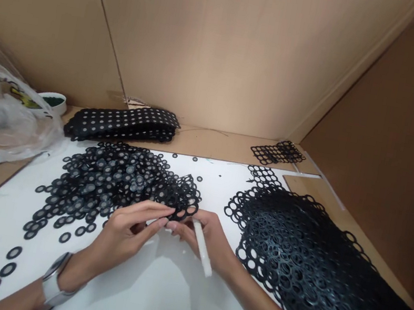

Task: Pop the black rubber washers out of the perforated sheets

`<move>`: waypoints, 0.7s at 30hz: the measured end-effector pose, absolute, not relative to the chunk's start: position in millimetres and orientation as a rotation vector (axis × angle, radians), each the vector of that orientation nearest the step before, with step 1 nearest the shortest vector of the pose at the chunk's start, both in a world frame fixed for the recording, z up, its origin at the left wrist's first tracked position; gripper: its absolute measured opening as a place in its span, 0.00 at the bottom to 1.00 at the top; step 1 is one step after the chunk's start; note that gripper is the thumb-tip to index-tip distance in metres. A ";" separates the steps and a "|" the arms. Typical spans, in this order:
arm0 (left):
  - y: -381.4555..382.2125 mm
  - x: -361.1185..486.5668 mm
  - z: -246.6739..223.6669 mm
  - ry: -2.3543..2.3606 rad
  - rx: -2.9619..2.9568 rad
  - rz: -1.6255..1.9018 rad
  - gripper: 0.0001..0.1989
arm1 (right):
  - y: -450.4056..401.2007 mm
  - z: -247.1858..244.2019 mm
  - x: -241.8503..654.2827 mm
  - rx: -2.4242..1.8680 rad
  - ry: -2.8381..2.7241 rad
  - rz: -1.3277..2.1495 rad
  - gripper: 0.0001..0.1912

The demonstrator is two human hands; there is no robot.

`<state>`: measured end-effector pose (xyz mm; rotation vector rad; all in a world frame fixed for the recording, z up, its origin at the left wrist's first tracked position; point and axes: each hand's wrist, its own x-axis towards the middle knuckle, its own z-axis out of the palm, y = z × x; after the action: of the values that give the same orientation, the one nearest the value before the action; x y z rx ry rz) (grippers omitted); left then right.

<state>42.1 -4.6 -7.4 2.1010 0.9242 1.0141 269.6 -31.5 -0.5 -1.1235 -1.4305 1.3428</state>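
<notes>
Net (182,205) of thin black rings, open and lacy, is pinched at its near edge between both hands, above the smooth white board (161,296). The left hand (125,229) has thumb and fingertips closed on it; the right hand (209,235) nips it with thumb and fingertips too, a slim, whitish stick (202,247) slanting out from that hand toward the wrist. A grey watch (54,280) with a pale band circles the left wrist.

Beside the net, to the left, spreads a loose pile of flat round discs (102,179), black-rimmed with greyish centres. To the right lies a thick, glossy heap (305,258) of joined black rings. Behind, on brown cardboard (212,145), sit a black sheet (124,122) dotted with pale spots and a small ring lattice (277,152). A clear, crinkled plastic bag (1,113) is at far left, near a white bowl (55,106) of something dark green.
</notes>
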 end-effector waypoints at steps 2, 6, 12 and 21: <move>-3.9 42.7 -6.1 0.929 2.049 0.994 0.13 | -33.0 0.4 268.7 -1.094 -1.440 1.282 0.19; -0.3 41.7 -1.8 0.945 1.914 0.924 0.10 | -38.0 2.5 265.3 -1.046 -1.489 1.162 0.14; -2.9 37.9 -1.9 0.993 1.896 0.874 0.11 | -43.5 1.9 260.3 -1.004 -1.589 1.000 0.08; -13.7 54.6 -3.1 1.035 1.761 0.979 0.15 | -46.5 -4.2 257.2 -0.965 -1.689 0.846 0.07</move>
<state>54.6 -13.7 -3.1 1.7614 1.0352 0.9786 257.2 -46.5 -4.2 -0.9655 -1.6895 0.8460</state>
